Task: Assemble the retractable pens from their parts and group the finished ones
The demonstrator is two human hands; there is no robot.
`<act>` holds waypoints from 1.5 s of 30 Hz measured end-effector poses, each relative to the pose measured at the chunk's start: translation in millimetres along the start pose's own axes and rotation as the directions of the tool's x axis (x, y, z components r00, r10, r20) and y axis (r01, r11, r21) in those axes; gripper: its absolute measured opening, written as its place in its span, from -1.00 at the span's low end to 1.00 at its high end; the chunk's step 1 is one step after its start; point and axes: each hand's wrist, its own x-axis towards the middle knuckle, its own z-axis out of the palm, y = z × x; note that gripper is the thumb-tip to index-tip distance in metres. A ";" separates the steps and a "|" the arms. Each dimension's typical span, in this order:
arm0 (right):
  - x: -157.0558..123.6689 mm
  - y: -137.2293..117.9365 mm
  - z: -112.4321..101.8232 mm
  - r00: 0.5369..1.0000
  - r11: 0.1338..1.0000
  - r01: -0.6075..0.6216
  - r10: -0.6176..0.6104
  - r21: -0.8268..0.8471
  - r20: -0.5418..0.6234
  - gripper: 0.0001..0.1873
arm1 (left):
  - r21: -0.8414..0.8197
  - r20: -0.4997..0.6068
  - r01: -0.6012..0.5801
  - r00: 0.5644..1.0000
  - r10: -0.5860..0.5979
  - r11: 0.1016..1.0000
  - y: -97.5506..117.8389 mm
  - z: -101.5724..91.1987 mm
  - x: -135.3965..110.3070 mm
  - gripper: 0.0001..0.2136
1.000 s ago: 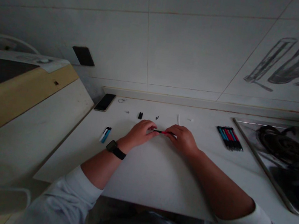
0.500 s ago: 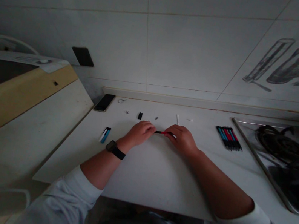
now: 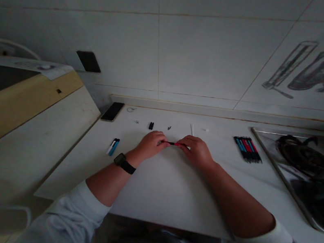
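A red and black pen [image 3: 174, 143] lies level between my two hands, just above the white counter [image 3: 166, 188]. My left hand [image 3: 152, 142] pinches its left end, and my right hand [image 3: 196, 149] grips the right end. Fingers cover both ends of the pen. Beyond the hands sit black pen parts [image 3: 151, 125], small dark pieces [image 3: 169, 127], tiny metal bits [image 3: 137, 122], thin white refills [image 3: 192, 129] and a small white piece [image 3: 205, 129]. White and blue pen barrels [image 3: 113, 147] rest left of my left hand.
Several assembled pens [image 3: 247, 149] lie in a row at the right, beside a gas stove [image 3: 306, 170]. A phone [image 3: 112, 111] and a thin ring [image 3: 131, 109] are at the back left. A tiled wall [image 3: 203, 58] closes off the back; a pale panel [image 3: 56, 120] stands left.
Slightly more of the pen's left part shows at my left fingers, where red is now visible. Both hands stay in nearly the same place.
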 end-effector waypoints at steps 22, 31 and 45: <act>6.1 19.6 -1.1 0.891 0.749 -0.316 0.446 0.582 -0.089 -0.65 | -0.011 -0.164 -0.002 0.986 0.000 1.000 -3.8 -0.1 -1.8 -0.83; 11.8 12.2 -14.2 0.746 0.294 -0.229 0.666 0.928 -0.027 -0.46 | -0.199 0.069 -0.006 0.997 0.020 0.980 -4.3 3.6 -5.4 -0.48; 12.8 12.9 -23.4 0.763 0.349 -0.189 0.640 0.918 -0.086 -0.54 | -0.162 0.082 0.062 0.995 -0.049 0.985 -6.8 6.1 -4.9 -0.52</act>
